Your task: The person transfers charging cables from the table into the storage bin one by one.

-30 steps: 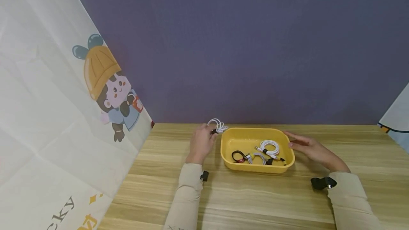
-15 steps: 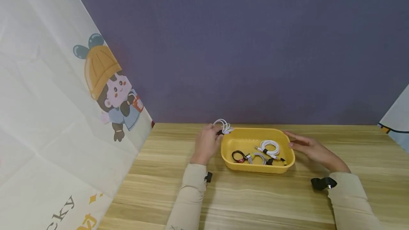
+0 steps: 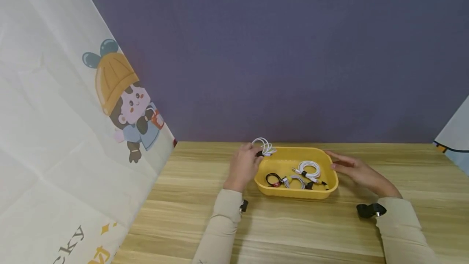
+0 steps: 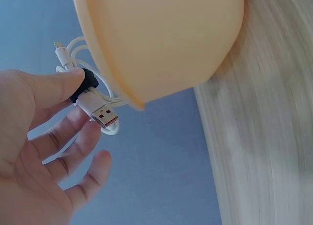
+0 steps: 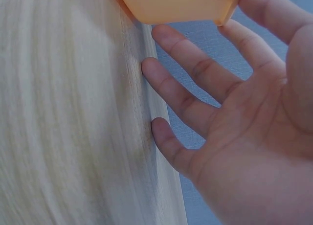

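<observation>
My left hand (image 3: 242, 169) pinches a bundled white USB cable (image 3: 267, 146) between thumb and fingers. The bundle sits above the back left rim of a yellow plastic basket (image 3: 293, 194). From the left wrist view, the USB plug (image 4: 104, 115) and the black cable tie (image 4: 88, 83) are plain, with the other fingers spread below. My right hand (image 3: 357, 171) touches the basket's right end with thumb and index finger, its fingers mostly straight. Inside the basket lie a coiled white cable (image 3: 318, 170), a small black cable loop (image 3: 267, 179) and a grey cable with a yellow tie (image 3: 301, 181).
The basket stands on a wood-grain table (image 3: 293, 231) near its back edge. Behind rises a dark blue-purple panel (image 3: 293, 60). At the left hangs a pale sheet (image 3: 47, 113) with a printed cartoon figure (image 3: 135, 105).
My left hand has moved right with the white USB cable, from beside the basket to over its left rim. The right hand and basket have stayed in place.
</observation>
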### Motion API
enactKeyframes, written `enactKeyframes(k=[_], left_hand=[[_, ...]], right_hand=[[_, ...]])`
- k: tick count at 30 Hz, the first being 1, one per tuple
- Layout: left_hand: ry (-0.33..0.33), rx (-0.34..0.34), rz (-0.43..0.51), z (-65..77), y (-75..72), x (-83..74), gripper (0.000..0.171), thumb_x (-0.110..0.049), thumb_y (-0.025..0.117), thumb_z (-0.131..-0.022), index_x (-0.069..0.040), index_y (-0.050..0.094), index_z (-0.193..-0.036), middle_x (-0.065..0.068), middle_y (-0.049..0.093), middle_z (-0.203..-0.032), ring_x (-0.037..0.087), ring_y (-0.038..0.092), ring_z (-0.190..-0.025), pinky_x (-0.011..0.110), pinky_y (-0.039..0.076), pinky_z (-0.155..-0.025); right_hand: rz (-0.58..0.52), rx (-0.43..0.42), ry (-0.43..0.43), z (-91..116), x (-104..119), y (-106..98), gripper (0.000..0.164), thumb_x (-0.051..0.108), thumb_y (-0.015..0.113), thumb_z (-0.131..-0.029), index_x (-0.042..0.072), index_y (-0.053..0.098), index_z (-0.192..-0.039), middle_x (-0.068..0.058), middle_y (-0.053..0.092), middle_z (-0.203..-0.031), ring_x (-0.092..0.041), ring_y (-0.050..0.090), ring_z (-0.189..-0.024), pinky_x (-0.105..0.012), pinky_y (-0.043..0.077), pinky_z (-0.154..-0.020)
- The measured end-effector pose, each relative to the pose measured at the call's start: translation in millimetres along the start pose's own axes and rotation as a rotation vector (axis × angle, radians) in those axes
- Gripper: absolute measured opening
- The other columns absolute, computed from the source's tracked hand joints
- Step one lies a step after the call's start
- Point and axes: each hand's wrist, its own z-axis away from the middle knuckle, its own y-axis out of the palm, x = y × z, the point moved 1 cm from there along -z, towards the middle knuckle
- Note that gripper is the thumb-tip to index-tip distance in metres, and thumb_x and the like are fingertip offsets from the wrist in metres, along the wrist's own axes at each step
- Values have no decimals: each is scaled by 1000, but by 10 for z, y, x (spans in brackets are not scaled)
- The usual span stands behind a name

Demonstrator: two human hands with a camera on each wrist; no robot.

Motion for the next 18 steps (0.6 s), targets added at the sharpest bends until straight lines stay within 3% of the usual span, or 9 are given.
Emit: enactKeyframes(k=[9, 18], left_hand=[[37, 3, -20, 0, 25, -72, 28, -26, 76, -93, -17, 76, -120, 0, 74, -109, 18, 67, -99, 33, 57, -90], [79, 12, -30, 19, 49, -139, 30, -27, 76, -93, -17, 76, -122, -1, 73, -107, 16, 65, -94, 29, 56, -85]], right_hand=[[0, 0, -1, 4, -3, 2, 65, 43, 51, -107, 19, 29, -163, -20, 23, -168, -51, 32, -148, -70, 39, -112], [-11, 10, -4, -10, 8, -2, 66, 42, 52, -107, 16, 28, -163, -22, 23, -168, -52, 30, -148, -70, 39, -111]])
